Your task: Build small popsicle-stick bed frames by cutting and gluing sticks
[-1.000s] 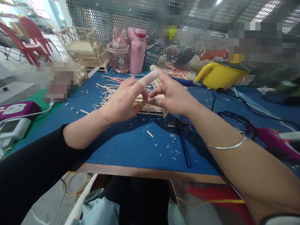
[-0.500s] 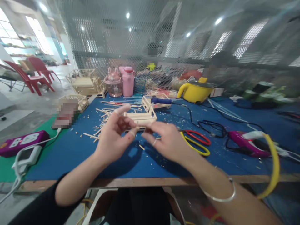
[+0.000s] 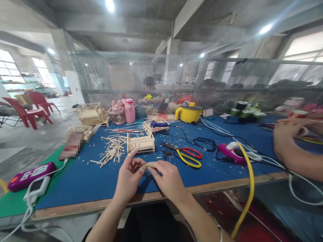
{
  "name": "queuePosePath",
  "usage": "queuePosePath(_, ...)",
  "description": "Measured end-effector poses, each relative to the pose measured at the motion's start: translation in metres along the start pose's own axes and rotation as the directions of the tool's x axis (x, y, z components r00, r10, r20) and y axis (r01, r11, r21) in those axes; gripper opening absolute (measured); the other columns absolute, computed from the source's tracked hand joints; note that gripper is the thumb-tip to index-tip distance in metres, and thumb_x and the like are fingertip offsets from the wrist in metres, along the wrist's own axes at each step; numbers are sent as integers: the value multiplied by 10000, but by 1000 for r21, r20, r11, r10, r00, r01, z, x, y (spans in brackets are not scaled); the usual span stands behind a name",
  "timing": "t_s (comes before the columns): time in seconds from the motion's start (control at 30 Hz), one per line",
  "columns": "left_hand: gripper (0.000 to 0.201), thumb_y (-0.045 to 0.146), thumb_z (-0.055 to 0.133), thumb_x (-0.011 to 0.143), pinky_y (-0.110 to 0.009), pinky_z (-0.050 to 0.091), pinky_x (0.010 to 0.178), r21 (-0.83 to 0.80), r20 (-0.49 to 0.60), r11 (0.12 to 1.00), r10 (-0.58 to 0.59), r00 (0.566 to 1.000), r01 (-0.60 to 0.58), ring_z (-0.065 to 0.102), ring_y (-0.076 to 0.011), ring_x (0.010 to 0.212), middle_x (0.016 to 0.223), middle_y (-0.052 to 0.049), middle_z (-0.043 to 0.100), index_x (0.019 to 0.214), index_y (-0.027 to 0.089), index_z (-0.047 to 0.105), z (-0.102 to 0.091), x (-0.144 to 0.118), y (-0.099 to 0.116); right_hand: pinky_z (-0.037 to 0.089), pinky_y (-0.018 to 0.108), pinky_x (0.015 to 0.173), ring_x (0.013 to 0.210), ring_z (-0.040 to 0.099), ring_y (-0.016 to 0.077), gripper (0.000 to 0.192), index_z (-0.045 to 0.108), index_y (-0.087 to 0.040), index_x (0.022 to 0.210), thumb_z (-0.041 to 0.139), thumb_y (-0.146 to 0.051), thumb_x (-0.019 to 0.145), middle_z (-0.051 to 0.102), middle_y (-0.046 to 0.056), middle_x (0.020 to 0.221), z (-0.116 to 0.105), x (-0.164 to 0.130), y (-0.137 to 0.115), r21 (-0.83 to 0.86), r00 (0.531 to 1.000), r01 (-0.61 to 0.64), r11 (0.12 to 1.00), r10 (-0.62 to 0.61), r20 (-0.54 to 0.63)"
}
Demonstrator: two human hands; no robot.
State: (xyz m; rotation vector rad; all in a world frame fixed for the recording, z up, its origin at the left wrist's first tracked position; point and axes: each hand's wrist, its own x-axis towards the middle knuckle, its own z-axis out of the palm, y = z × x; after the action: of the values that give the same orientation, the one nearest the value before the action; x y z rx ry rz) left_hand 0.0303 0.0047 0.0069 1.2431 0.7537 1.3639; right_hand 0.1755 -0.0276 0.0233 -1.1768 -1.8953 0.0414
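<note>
Close to the table's front edge, my left hand (image 3: 129,177) and my right hand (image 3: 167,177) meet at the fingertips. Thumb and fingers are pinched on each, and whatever lies between them is too small or hidden to make out. My left index finger points up, away from the pinch. Just beyond the hands stands a small wooden bench-like model (image 3: 141,144) with railings. A pile of thin wooden sticks (image 3: 114,149) lies to its left. On the right, scissors (image 3: 189,156) with one red and one yellow handle lie on the blue tabletop (image 3: 83,183).
A blue-handled corded tool (image 3: 159,124) rests on another wooden frame. Behind are a yellow pot (image 3: 191,114) and a pink jug (image 3: 130,111). Cords run to a purple power strip (image 3: 230,154). A phone (image 3: 72,146) lies left. Another person's arm (image 3: 290,148) is at right.
The camera view has tilted up and shifted. My joined hands are now nearer the front edge, clear of the wooden model they overlapped before. Another person's arm shows at right.
</note>
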Motion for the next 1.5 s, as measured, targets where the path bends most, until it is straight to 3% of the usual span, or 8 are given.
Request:
queuePosePath(0.2, 679, 218, 785, 656, -155, 469, 714, -211, -20, 966, -156, 988, 148, 606, -58, 716, 777, 19, 671, 1254, 163, 468, -1, -2, 0, 490, 232, 737, 777, 679, 149, 108, 707, -213, 844, 619, -161, 811, 740, 13, 837, 7, 2, 1, 273, 985, -142, 951, 164, -60)
queuePosePath(0.37, 591, 272, 784, 686, -240, 512, 814, -391, 0, 897, -224, 975, 206, 647, -88, 785, 835, 7, 696, 1214, 212, 526, 4, -6, -2, 490, 234, 695, 735, 633, 142, 72, 668, -198, 772, 615, -233, 806, 685, 8, 780, 9, 4, -4, 473, 944, -275, 837, 328, -32)
queuePosePath(0.63, 345, 346, 778, 690, -218, 513, 800, -409, 114, 853, -304, 946, 324, 644, -116, 815, 884, -67, 697, 928, 111, 692, 8, -6, -9, 468, 276, 760, 793, 591, 159, 115, 648, -184, 752, 612, -283, 798, 637, 25, 820, 19, 7, -7, 558, 922, -331, 761, 388, 17)
queuePosePath(0.9, 464, 264, 834, 586, -187, 526, 644, -452, -68, 856, -315, 947, 252, 629, -79, 675, 798, -3, 693, 1014, 177, 676, 10, -3, -7, 456, 252, 675, 696, 545, 126, 258, 612, -186, 811, 706, -402, 704, 611, -6, 766, 35, 8, -1, 834, 788, -398, 382, 608, 97)
queuePosePath(1.0, 409, 297, 818, 611, -217, 532, 720, -367, -63, 899, -279, 958, 238, 645, -92, 708, 837, -25, 722, 979, 159, 706, 11, -5, -10, 434, 231, 614, 626, 515, 103, 294, 594, -188, 775, 749, -412, 661, 586, -22, 709, 39, 8, -6, 896, 778, -410, 172, 578, 245)
queuePosePath(1.1, 385, 349, 785, 655, -287, 511, 860, -252, -92, 952, -200, 975, 172, 663, -161, 886, 978, -57, 734, 988, 165, 723, 9, -8, -15, 429, 230, 596, 587, 499, 96, 303, 589, -183, 728, 764, -413, 640, 568, -27, 658, 39, 8, -12, 902, 772, -425, 73, 550, 319)
queuePosePath(1.33, 335, 412, 731, 714, -320, 488, 890, -5, -159, 997, -79, 984, 80, 645, -198, 915, 935, -54, 739, 946, 171, 733, 8, -12, -16, 382, 207, 524, 526, 481, 78, 353, 545, -186, 797, 789, -336, 591, 529, -60, 615, 29, 10, -14, 873, 703, -487, 33, 608, 369)
queuePosePath(1.5, 300, 406, 710, 745, -269, 509, 839, -142, -80, 985, -106, 991, 94, 644, -164, 919, 990, -58, 715, 921, 163, 694, 13, -10, -9, 427, 214, 562, 595, 526, 94, 297, 528, -198, 862, 716, -332, 675, 536, -53, 668, 24, 7, -16, 836, 784, -431, 339, 600, 160)
